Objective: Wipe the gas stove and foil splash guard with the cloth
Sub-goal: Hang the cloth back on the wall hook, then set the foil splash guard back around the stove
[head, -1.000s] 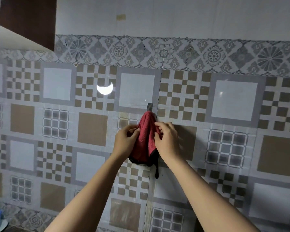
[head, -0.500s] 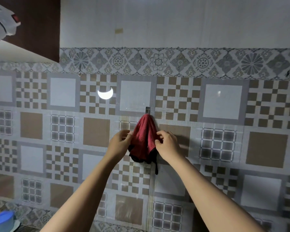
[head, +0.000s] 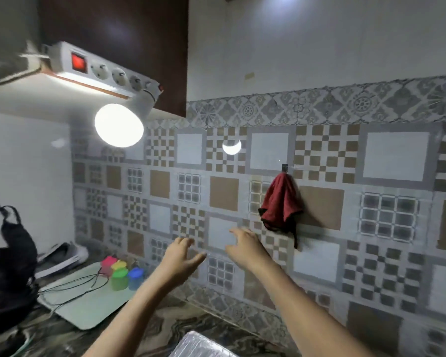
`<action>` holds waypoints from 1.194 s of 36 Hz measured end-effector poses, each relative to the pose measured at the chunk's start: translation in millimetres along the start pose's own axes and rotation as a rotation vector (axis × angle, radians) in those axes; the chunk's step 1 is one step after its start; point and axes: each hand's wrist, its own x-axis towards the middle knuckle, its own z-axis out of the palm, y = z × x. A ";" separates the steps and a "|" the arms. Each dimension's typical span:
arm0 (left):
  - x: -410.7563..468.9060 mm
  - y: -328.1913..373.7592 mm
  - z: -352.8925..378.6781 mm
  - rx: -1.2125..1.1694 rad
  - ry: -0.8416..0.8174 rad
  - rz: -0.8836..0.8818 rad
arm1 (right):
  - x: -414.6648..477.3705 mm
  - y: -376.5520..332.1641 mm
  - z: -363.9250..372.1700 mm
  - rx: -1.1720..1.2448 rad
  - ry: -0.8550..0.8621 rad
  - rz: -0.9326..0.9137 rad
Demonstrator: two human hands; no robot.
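A dark red cloth (head: 280, 204) hangs bunched from a small hook (head: 284, 168) on the patterned tile wall. My left hand (head: 180, 258) and my right hand (head: 245, 246) are both off it, below and to its left, fingers spread and holding nothing. A crinkled corner of the foil splash guard (head: 198, 345) shows at the bottom edge. The gas stove is out of view.
A lit bulb (head: 119, 124) hangs from a white power strip (head: 101, 70) under the dark cabinet at upper left. On the marbled counter lie a pale board (head: 88, 307) with thin cables, several coloured-lid containers (head: 121, 275), and a black bag (head: 8, 266).
Both hands have let go of the cloth and dropped down and left. The view has swung left, bringing the bulb, power strip and counter into sight. The cloth stays on the hook.
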 end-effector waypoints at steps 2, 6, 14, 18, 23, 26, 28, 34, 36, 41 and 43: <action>-39.4 -29.6 -4.7 0.037 -0.023 -0.082 | -14.2 -16.8 30.1 0.021 -0.094 -0.051; -126.8 -104.0 -6.3 0.103 -0.062 -0.286 | -54.5 -56.1 102.6 0.052 -0.267 -0.173; -300.4 -204.8 -26.6 0.074 0.038 -0.661 | -140.3 -92.3 240.8 0.089 -0.531 -0.298; -384.5 -236.9 -24.3 0.084 0.113 -0.831 | -184.6 -107.6 304.8 0.103 -0.692 -0.377; -447.8 -270.6 -3.8 -0.005 0.068 -0.973 | -228.1 -118.3 359.9 0.083 -0.869 -0.523; -462.9 -287.4 11.0 -0.120 0.058 -0.990 | -240.2 -120.4 384.3 0.046 -0.939 -0.588; -463.2 -292.6 17.8 -0.190 0.035 -0.981 | -241.3 -120.4 396.8 -0.003 -0.952 -0.631; -463.3 -309.0 27.1 -0.339 0.086 -0.939 | -227.8 -120.7 405.3 -0.090 -0.917 -0.763; -463.7 -313.3 26.2 -0.298 0.124 -0.909 | -223.3 -123.0 403.9 -0.125 -0.912 -0.800; -460.4 -315.4 23.3 -0.254 0.155 -0.856 | -217.8 -129.6 404.9 -0.152 -0.950 -0.811; -458.3 -314.1 19.9 -0.190 0.170 -0.846 | -216.2 -132.5 405.5 -0.152 -0.972 -0.803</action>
